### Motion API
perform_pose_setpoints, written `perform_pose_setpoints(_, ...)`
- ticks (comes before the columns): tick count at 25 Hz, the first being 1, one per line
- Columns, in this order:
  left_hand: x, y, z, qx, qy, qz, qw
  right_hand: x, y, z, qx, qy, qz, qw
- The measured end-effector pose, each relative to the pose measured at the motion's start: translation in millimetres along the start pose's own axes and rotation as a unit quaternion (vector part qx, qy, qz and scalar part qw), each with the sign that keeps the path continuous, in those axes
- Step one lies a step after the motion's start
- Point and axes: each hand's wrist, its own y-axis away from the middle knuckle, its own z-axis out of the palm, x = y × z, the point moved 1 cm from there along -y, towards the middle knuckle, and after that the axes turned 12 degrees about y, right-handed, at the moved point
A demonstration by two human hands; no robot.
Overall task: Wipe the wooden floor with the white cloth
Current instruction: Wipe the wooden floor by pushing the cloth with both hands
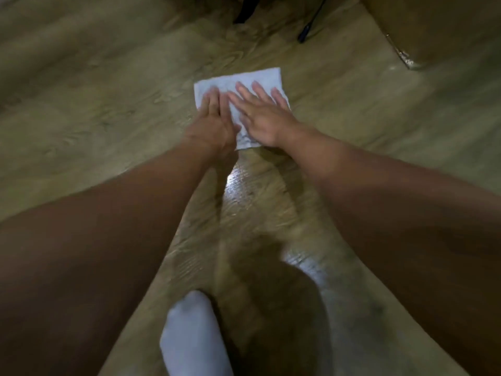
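**Both palms flat on the cloth**

Wood-grain floor [81,109] fills the view, olive-brown in dim light, with a shiny patch between the forearms just below the cloth and another lower down. At the top right a brown piece of furniture [439,25] stands on the floor, cut off by the frame so its kind cannot be told. Two dark thin things lie or stand at the top edge: a black leg [245,10] and a black cable [309,25], both cropped and blurred. Near the bottom a foot in a white sock [192,337] rests on the floor between the arms, with a deep shadow beside it to the right. Nothing lies between the hands and the furniture.

Much of the picture is soft with blur, and the floor's far left is smeared. The hands cover the middle and near edge of the cloth [260,76], a white rectangle lying flat on the floor at centre; only its far strip and a bit of the near edge show.

Left hand [214,118] lies palm down on the cloth's left half, fingers together and straight. Right hand [263,115] lies palm down on the right half, fingers spread. The two hands touch or nearly touch at the thumbs; neither grips the cloth.
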Motion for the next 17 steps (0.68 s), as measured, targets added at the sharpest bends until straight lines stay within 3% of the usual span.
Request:
perform_pose_setpoints(4, 49.5, 66.3, 31.3, -0.016, 0.059, 0.037, 0.997, 1.4, 105.3, 39.8, 0.052, 0.015, 0.034, 0.998)
perform_pose_setpoints(6, 83.4, 115.1, 60.8, -0.035, 0.049, 0.096, 0.994, 1.2, 180.9, 65.1, 0.042, 0.003, 0.047, 0.998)
perform_pose_setpoints(8, 104.2, 146.1, 79.7, -0.056, 0.032, 0.105, 0.992, -1.0, 225.4, 77.9, 0.008, 0.003, 0.064, 0.998)
perform_pose_setpoints(11, 97.0, 138.4, 71.9, -0.059, 0.010, 0.104, 0.993, -0.1, 215.3, 68.8, -0.045, 0.003, 0.070, 0.997)
perform_pose_setpoints(17, 78.3, 39.9, 27.7, -0.067, 0.047, 0.031, 0.996, 39.7, 95.5, 30.5, -0.094, -0.020, 0.067, 0.993)
